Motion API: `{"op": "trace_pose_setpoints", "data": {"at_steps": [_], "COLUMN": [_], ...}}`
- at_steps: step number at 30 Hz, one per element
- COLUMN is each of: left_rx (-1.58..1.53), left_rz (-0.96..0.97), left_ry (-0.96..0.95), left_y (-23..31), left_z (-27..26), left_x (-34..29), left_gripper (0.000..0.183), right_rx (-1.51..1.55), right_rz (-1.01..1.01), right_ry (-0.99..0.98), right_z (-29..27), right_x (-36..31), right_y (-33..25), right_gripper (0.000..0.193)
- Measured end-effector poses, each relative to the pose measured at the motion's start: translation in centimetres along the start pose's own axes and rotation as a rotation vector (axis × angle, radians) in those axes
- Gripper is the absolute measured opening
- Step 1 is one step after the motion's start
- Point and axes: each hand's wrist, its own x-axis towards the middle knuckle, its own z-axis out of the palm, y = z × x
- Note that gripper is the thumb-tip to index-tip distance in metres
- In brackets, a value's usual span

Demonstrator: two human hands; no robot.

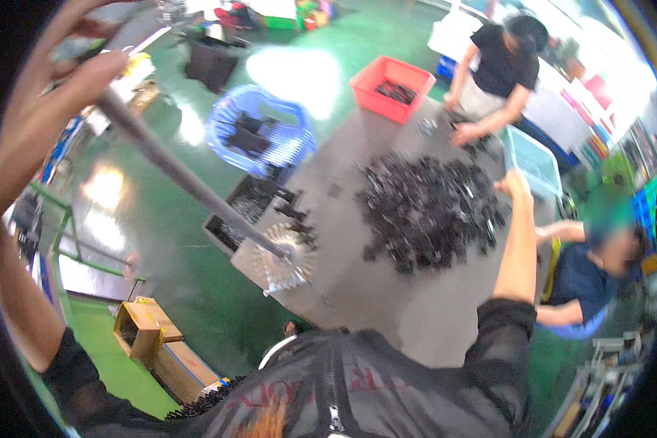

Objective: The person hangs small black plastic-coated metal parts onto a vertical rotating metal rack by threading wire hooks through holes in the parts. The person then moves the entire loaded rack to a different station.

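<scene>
My left hand [62,98] is raised close to the camera at the upper left, its fingers bent at the upper end of a grey pole [186,179]. What lies inside those fingers is hidden. The pole runs down to a round, pleated, shiny piece [281,259] at the table's left corner. On the other side, my right hand [515,184] reaches to the right edge of a heap of small black parts [427,212], beside the corner of a light-blue crate [536,164]. Its fingers look curled, and anything in them is too small to make out.
A red bin [393,87] with dark parts sits at the table's far end. Left of the table are a blue basket [259,128] and a dark tray [244,208]. Co-workers [500,69] [595,270] are at the far and right sides. Cardboard boxes [150,328] stand lower left.
</scene>
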Motion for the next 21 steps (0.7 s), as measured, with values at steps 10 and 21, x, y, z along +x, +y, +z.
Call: {"op": "trace_pose_setpoints", "data": {"at_steps": [10, 21], "left_rx": [0.013, 0.006], "left_rz": [0.157, 0.225], "left_ry": [-0.01, 0.015], "left_y": [1.4, 2.0], "left_z": [-1.1, -2.0], "left_x": [0.8, -0.2], "left_gripper": [0.035, 0.042], "right_rx": [1.068, 1.603], "right_rz": [-0.876, -1.17], "right_ry": [0.86, 0.397], "right_z": [-23.9, -29.6], "right_x": [-15.9, -20.0], "right_y": [-26.1, -31.9], "right_gripper": [0.023, 0.011]}}
